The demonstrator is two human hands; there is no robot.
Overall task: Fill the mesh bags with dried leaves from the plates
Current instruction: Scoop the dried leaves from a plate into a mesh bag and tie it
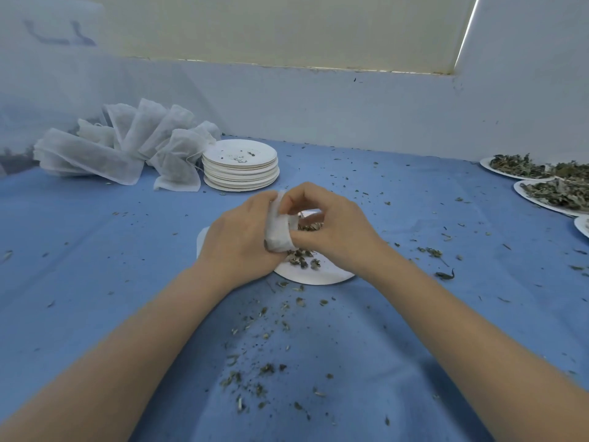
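A small white mesh bag [279,229] is held between both hands above a white paper plate [314,275] at the table's middle. My left hand [237,240] grips the bag from the left, fingers curled round it. My right hand [331,229] pinches the bag's open top from the right, its thumb against the bag's side. A few dried leaves [301,258] lie on the plate under the hands. Most of the plate is hidden by my hands.
A stack of white plates [240,169] stands behind, with a pile of white mesh bags [127,145] to its left. Plates heaped with dried leaves [548,189] sit at the right edge. Leaf crumbs [264,371] litter the blue cloth. A wall rises behind.
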